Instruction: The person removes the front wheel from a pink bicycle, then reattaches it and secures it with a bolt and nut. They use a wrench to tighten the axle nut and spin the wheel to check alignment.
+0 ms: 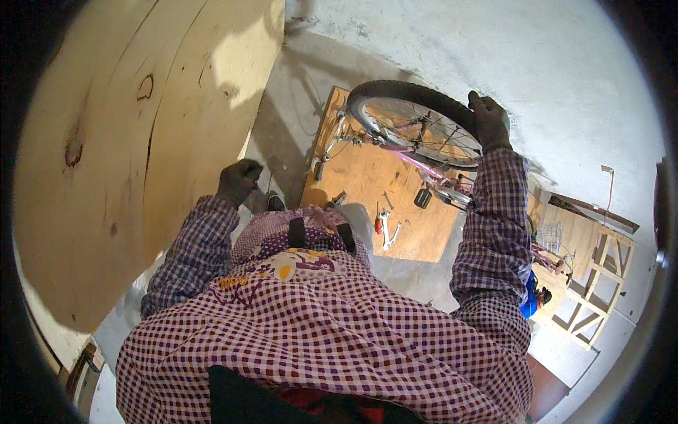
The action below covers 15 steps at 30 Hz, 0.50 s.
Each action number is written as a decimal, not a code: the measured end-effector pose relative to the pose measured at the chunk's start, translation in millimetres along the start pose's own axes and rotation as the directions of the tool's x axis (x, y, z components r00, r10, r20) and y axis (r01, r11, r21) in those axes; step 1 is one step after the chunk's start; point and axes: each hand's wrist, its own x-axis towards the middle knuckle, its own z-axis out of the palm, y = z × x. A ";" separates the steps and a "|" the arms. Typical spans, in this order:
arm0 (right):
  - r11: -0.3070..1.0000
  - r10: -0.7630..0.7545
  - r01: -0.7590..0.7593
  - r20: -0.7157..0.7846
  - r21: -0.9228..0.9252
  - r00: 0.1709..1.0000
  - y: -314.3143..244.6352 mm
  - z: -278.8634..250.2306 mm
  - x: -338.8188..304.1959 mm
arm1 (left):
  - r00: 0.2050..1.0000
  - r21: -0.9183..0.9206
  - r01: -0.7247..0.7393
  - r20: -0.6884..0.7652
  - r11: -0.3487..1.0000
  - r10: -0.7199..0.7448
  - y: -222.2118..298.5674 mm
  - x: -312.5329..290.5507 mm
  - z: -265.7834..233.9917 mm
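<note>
My right hand (489,121), in a dark glove, grips the black tyre of a bicycle wheel (395,95) at its right side. The wheel belongs to a small pink bicycle (431,169) lying over a plywood board (360,184) on the floor. My left hand (238,181), also in a dark glove, hangs closed by my left side and holds nothing that I can see. It is near the edge of a big wooden panel (141,141). Both sleeves are purple checked cloth.
Spanners (387,230), a red-handled tool (378,225) and other small tools lie on the plywood board. A wooden frame (600,290) stands at the right by the white wall. A blue and red object (531,297) lies on the floor near it.
</note>
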 end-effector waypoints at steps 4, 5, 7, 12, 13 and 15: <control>0.999 -0.011 0.011 0.010 -0.041 1.000 11.1 -1.3 -19.3 | 0.994 -0.089 0.091 0.063 0.992 -0.085 38.5 24.8 36.7; 1.000 -0.016 0.016 -0.006 -0.017 1.000 11.3 -2.8 -25.7 | 0.996 -0.040 -0.005 0.085 0.999 0.009 47.6 28.1 43.6; 0.999 -0.031 0.033 -0.040 0.039 0.999 7.4 -9.3 -41.4 | 0.976 0.074 -0.195 0.109 0.978 0.186 66.3 31.9 56.2; 0.995 -0.103 0.104 0.021 -0.013 0.994 -25.1 -37.7 -86.1 | 0.980 -0.219 -0.059 0.175 0.974 0.098 107.4 29.5 70.8; 0.991 -0.135 0.135 0.026 -0.015 0.991 -33.6 -42.7 -93.5 | 0.988 -0.215 -0.065 0.123 0.974 0.093 112.4 28.4 68.5; 0.965 -0.261 0.260 0.022 0.038 0.965 -47.2 -45.7 -109.5 | 0.996 -0.197 -0.032 0.075 0.980 0.048 118.2 23.3 66.4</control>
